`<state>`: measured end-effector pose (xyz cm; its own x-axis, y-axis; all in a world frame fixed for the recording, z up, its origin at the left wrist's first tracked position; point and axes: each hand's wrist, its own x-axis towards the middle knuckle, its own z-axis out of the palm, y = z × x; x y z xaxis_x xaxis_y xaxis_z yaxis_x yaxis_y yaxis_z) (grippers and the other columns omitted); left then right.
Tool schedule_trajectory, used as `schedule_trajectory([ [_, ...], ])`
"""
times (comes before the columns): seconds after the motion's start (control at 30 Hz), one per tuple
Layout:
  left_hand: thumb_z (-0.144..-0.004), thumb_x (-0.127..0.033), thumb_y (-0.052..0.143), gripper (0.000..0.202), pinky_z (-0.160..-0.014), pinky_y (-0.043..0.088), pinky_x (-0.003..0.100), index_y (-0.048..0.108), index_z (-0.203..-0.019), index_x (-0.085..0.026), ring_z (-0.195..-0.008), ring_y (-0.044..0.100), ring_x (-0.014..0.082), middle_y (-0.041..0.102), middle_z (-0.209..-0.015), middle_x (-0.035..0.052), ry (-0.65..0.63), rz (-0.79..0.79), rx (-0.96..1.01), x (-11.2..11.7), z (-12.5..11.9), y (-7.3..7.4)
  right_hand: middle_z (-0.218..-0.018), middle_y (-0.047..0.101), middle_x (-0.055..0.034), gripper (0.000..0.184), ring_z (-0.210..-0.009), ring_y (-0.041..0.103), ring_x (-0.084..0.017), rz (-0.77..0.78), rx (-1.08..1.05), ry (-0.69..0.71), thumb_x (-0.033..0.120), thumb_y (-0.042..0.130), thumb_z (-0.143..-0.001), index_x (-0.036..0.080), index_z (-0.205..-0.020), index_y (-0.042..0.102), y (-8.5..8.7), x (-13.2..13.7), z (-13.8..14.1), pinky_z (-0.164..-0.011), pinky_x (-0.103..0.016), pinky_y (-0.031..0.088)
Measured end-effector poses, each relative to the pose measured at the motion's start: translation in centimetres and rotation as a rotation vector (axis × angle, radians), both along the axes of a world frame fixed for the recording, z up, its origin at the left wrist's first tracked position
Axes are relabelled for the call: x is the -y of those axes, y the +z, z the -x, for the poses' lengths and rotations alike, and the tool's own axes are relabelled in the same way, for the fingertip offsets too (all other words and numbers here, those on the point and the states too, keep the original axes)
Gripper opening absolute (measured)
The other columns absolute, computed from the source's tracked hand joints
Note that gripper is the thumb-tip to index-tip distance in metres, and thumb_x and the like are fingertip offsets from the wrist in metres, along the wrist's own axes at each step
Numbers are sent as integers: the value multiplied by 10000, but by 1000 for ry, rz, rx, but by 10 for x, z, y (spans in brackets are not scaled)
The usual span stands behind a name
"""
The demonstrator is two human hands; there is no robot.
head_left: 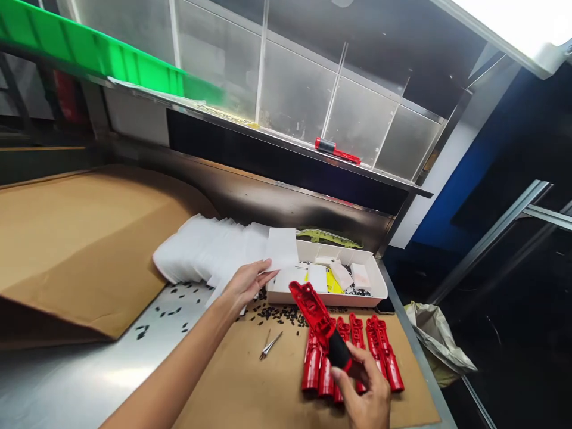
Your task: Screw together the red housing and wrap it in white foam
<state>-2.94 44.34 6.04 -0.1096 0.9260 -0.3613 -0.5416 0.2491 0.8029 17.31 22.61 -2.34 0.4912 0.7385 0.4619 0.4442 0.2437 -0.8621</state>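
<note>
- Head view: the right hand (pixel 364 396) has its grip wrapped around the black handle end of a red plastic tool (pixel 319 319), which it holds tilted up above the counter (pixel 89 381), its red end pointing toward the white tray (pixel 379 292).
- The left hand (pixel 243 286) reaches to the stack of white sheets (pixel 210 250); its grip is narrow, the fingertips (pixel 267 275) pinching the lower edge of the front sheet (pixel 282 247), which stands beside the tray's near-left corner.
- Under the right hand, a row of similar red tools (pixel 357 354) lies side by side on a brown cardboard mat (pixel 250 387).
- Small black parts (pixel 277 313) are strewn along the front of the tray, and a pair of tweezers (pixel 270 345) lies on the mat near them.
- Judged from this, the step in hand is pairing 1 sheet with the held tool; the next move calls for peeling that single sheet free without dragging its neighbours, then bringing sheet and tool together.
</note>
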Motion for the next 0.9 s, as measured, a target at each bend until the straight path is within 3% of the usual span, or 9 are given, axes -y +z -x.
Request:
schedule_trajectory([
  [0.17,-918,-113,646,17,-482,507,188,638,-904,-116,-585,585,89,638,-805,-11,-11,-27,157,34,-44,0,-948,777,-43,242,-851,749,-213,-145,389,-84,432,641,-927,225,-1027,716,23,-24,4,-764,-273,568],
  [0.3,-930,-82,614,42,-552,562,207,645,-922,-110,-672,640,107,668,-873,10,59,-80,294,52,-59,6,-906,775,-74,353,-797,749,-232,-135,438,-169,518,592,-945,190,-1006,710,27,-22,-3,-720,-302,565],
  [0.47,-939,-70,593,72,-604,592,227,655,-948,-106,-738,674,123,693,-934,31,90,-118,412,69,-69,12,-937,777,-87,399,-828,746,-257,-54,310,-189,575,624,-901,201,-1006,715,21,-20,-3,-734,-328,570],
  [0.67,-990,-183,556,140,-496,541,203,649,-916,-109,-567,609,94,655,-774,-4,57,-103,496,81,-77,15,-897,774,-80,359,-757,738,-234,8,30,-93,510,718,-823,197,-997,727,2,-6,26,-706,-297,599],
  [0.8,-1002,-167,522,148,-570,590,228,656,-1004,-105,-715,685,131,693,-886,35,82,-113,585,87,-78,15,-904,783,-96,380,-747,753,-227,48,-233,-46,485,738,-791,170,-1001,712,8,-6,26,-715,-279,625],
  [0.9,-982,-97,529,131,-607,604,228,657,-1007,-100,-773,701,139,701,-911,40,95,-103,617,90,-78,14,-916,789,-94,354,-780,761,-228,86,-280,0,445,753,-775,172,-995,711,9,-6,23,-742,-273,628],
])
